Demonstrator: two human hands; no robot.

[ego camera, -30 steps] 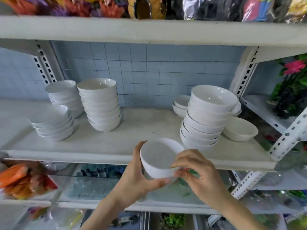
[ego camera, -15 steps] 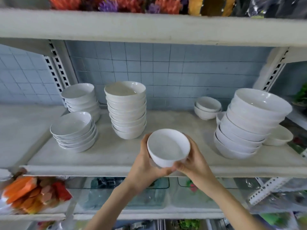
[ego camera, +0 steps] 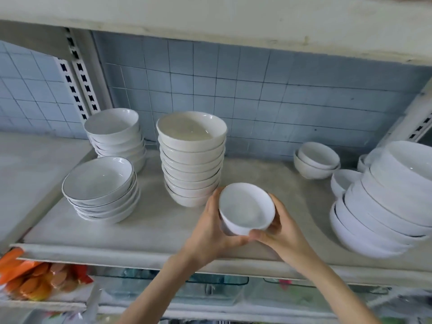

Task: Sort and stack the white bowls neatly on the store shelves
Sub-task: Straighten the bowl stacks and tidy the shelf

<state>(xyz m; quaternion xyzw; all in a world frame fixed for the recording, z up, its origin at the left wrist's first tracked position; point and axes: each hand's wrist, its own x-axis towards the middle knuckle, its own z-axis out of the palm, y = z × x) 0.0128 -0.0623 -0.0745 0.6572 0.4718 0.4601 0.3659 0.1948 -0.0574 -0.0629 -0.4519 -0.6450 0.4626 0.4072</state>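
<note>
Half a second ago the small white bowl (ego camera: 246,208) was at the shelf's front edge. It has since moved in over the shelf (ego camera: 152,230) and is held tilted, just right of the tall stack (ego camera: 191,160). The left hand (ego camera: 211,232) and right hand (ego camera: 280,232) still cup it, fingers curled round its sides and thumbs meeting underneath. I cannot tell whether the left fingertips touch the tall stack.

Two stacks of shallow bowls (ego camera: 100,188) sit to the left, one behind the other. A leaning stack of wide bowls (ego camera: 385,202) crowds the right end. A nested pair of small bowls (ego camera: 315,162) stands at the back against the tiled wall (ego camera: 257,90).
</note>
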